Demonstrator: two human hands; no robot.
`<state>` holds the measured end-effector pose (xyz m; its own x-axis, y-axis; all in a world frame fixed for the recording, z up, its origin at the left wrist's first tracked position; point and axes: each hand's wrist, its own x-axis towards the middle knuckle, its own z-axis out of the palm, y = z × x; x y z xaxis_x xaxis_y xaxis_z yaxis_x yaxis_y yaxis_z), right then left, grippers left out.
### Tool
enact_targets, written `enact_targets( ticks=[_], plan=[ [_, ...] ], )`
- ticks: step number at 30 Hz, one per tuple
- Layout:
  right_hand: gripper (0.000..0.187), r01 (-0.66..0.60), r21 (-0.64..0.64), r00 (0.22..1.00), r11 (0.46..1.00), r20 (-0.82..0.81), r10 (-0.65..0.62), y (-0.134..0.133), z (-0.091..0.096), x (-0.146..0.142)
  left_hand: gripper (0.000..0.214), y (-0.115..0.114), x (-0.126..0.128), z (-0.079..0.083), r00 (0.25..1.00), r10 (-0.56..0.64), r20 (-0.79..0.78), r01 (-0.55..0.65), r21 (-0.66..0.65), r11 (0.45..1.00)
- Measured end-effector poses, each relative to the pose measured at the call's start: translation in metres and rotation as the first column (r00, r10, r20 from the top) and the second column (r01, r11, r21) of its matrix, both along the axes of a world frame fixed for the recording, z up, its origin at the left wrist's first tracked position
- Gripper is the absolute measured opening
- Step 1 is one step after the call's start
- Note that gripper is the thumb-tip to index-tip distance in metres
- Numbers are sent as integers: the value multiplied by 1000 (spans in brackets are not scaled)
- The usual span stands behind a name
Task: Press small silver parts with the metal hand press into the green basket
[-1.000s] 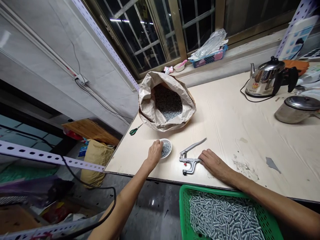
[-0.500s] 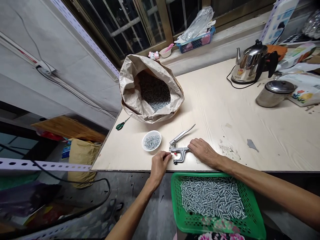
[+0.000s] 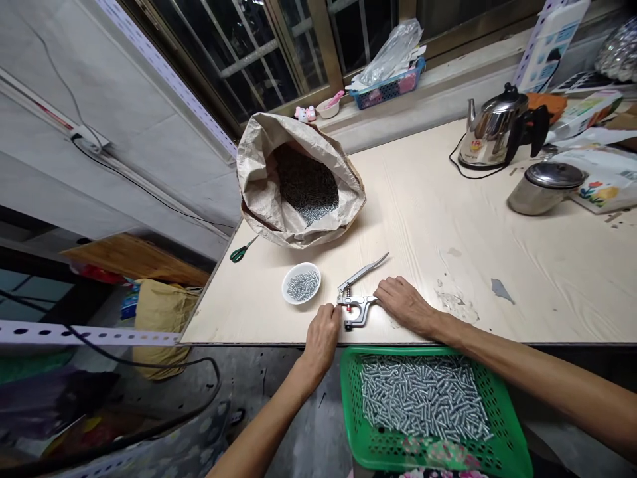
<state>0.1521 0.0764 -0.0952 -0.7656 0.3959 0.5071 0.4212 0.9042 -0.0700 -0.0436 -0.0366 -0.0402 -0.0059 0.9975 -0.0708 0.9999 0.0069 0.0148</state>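
Observation:
Grey metal snap-fastener pliers (image 3: 362, 311) lie near the table's front edge, their upper lever raised and a red piece showing in the jaw. My right hand (image 3: 402, 300) is closed over the end of the lower handle. Fingers curled, my left hand (image 3: 322, 332) is at the left side of the jaw; whatever it pinches is hidden. A white bowl (image 3: 284, 289) of small metal screws stands just beyond that hand. Below the table edge, a green basket (image 3: 354, 451) holds many larger-looking silvery screws.
An open paper sack (image 3: 256, 166) of metal screws stands at the back left, with green-handled scissors (image 3: 239, 253) beside it. Toward the right are a steel kettle (image 3: 492, 133) and a lidded metal canister (image 3: 537, 192). A blue basket (image 3: 388, 91) sits on the windowsill.
My left hand has shifted slightly right, turning so its knuckles face up against the jaw. My right hand stays on the handle, and the lever remains raised.

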Motion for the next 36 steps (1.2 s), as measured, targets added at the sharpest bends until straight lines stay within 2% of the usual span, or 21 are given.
enact_targets(
  ticks=[2, 4, 5, 6, 7, 9, 10, 12, 16, 23, 29, 36],
  plan=[
    [15, -2, 7, 1000, 1000, -3, 2, 0, 1, 0, 25, 3, 0, 1, 997, 18, 79, -18, 3, 1000],
    [17, -7, 10, 1000, 1000, 1, 7, -1, 4, 1, 19, 8, -1, 2, 949, 125, 289, -135, 14, 991],
    [19, -11, 13, 1000, 1000, 4, 11, -1, 6, 2, 16, 10, -2, 3, 879, 215, 424, -231, -16, 973],
    [20, -15, 19, 1000, 1000, 7, 15, -2, 8, 3, 16, 12, -3, 3, 770, 314, 556, -327, -79, 942],
    [21, -15, 26, 1000, 1000, 9, 15, -3, 10, 3, 18, 13, -4, 3, 633, 403, 661, -402, -165, 901],
    [23, -17, 41, 1000, 999, 12, 16, -4, 12, 4, 28, 13, -4, 4, 380, 510, 772, -458, -322, 829],
    [24, -17, 46, 1000, 999, 14, 16, -4, 13, 4, 32, 13, -4, 5, 299, 529, 794, -460, -366, 809],
    [24, -14, 54, 1000, 998, 17, 13, -4, 14, 4, 39, 11, -2, 7, 227, 539, 811, -455, -400, 795],
    [25, -11, 76, 1000, 997, 26, 9, -5, 16, 4, 45, 9, 3, 10, 195, 557, 808, -438, -436, 786],
    [23, -4, 107, 1000, 994, 19, 2, -5, 16, 4, 44, 13, 4, 8, 261, 550, 794, -414, -422, 806],
    [24, -9, 84, 1000, 996, 14, 8, -4, 11, 3, 37, 17, 0, 7, 278, 576, 769, -323, -490, 810],
    [19, -56, -19, 997, 998, 42, 57, -2, 9, 2, 23, 24, 0, 16, 253, 701, 667, -319, -627, 711]
  ],
)
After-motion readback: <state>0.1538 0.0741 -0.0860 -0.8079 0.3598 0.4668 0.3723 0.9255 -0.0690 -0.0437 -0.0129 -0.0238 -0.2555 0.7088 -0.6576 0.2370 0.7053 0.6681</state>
